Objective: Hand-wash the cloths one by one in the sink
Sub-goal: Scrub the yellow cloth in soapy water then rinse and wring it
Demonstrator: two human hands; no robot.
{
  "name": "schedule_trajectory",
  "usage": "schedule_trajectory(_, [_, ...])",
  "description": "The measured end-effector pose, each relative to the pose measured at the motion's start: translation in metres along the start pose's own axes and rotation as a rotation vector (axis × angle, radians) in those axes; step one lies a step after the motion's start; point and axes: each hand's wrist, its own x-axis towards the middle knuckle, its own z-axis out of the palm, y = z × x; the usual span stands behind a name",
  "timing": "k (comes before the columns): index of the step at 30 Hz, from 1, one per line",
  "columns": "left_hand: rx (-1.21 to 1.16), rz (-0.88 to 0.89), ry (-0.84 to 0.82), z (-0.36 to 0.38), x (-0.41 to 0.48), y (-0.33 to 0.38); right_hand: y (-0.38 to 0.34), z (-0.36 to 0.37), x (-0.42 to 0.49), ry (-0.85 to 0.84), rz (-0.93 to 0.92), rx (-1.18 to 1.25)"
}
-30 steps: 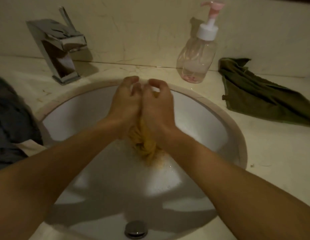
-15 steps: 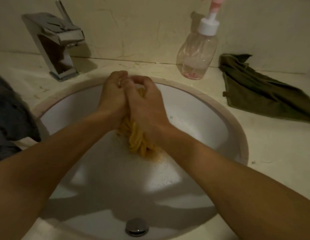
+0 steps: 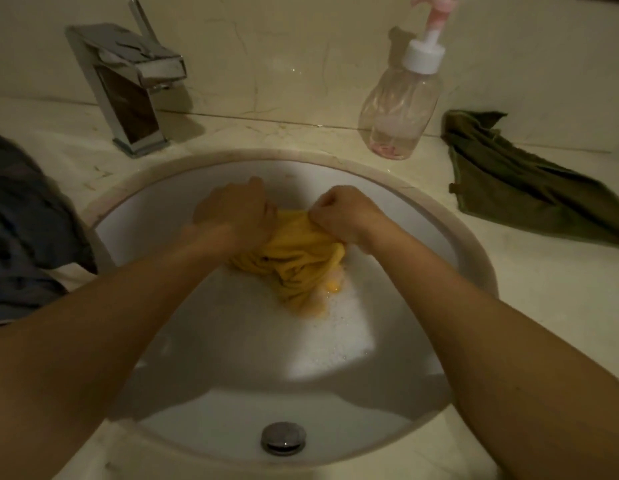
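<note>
Gripping the yellow cloth (image 3: pixel 294 258) along its top, the left hand (image 3: pixel 231 216) and right hand (image 3: pixel 346 213) each have fingers curled tight into the fabric. It hangs bunched against the back wall of the sink (image 3: pixel 231 358), its lower end in suds. Soaked, it probably handles limp, heavy and slippery; thick gathered folds give the surest hold. A green cloth (image 3: pixel 522 188) lies at the counter's right edge.

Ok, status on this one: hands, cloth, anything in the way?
Left hand and right hand grip yellow cloth. Bunched in the sink, suds beside it. Green cloth apart on counter, nothing blocking.
</note>
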Motion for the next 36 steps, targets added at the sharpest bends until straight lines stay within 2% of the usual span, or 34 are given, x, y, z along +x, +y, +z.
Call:
schedule_trajectory(2, [0.079, 0.096, 0.069, -0.002, 0.001, -0.002, 0.003, 0.001, 0.002, 0.061, 0.047, -0.225])
schedule_trajectory(4, [-0.046, 0.212, 0.094, -0.003, 0.001, 0.001, 0.003, 0.005, 0.004, -0.01, -0.095, -0.377])
schedule_trajectory(5, [-0.091, 0.254, 0.029, -0.001, 0.001, 0.002, 0.001, 0.007, 0.002, -0.123, -0.207, -0.422])
schedule_trajectory(7, [-0.03, 0.289, -0.267, 0.005, 0.003, 0.002, 0.002, 0.009, -0.001, -0.385, -0.301, -0.436])
schedule_trajectory(9, [0.005, 0.274, -0.463, 0.008, 0.005, -0.001, 0.009, 0.007, 0.003, -0.615, -0.227, -0.349])
schedule_trajectory(11, [-0.035, 0.287, -0.559, 0.011, 0.003, -0.002, 0.022, 0.009, 0.012, -0.733, -0.139, -0.338])
schedule_trajectory(14, [0.057, 0.277, -0.612, 0.019, 0.0, -0.003, 0.031, 0.022, 0.015, -0.594, -0.108, -0.545])
schedule_trajectory(16, [0.166, 0.331, -0.576, 0.021, -0.002, -0.004, 0.025, 0.031, 0.01, -0.426, -0.178, -0.51])
schedule_trajectory(17, [0.142, 0.366, -0.562, 0.019, -0.002, -0.005, 0.024, 0.033, 0.011, -0.37, -0.177, -0.406])
schedule_trajectory(19, [0.084, 0.376, -0.525, 0.011, 0.0, -0.007, 0.021, 0.028, 0.017, -0.345, -0.063, -0.014])
schedule_trajectory(21, [-0.008, 0.306, -0.448, 0.006, 0.002, -0.008, 0.024, 0.02, 0.02, -0.298, -0.032, 0.259])
schedule_trajectory(26, [-0.451, 0.077, -0.242, -0.006, 0.006, 0.009, 0.015, -0.007, 0.008, -0.214, -0.093, 0.435])
schedule_trajectory(28, [-0.511, 0.004, -0.166, -0.011, 0.009, 0.011, 0.014, -0.01, 0.009, -0.193, -0.048, 0.509])
schedule_trajectory(31, [-0.406, 0.001, -0.103, -0.009, 0.01, 0.007, 0.013, -0.007, 0.014, -0.143, 0.063, 0.486])
schedule_trajectory(36, [-0.116, 0.086, -0.089, -0.002, 0.004, -0.007, 0.02, 0.0, 0.021, -0.114, 0.076, 0.329])
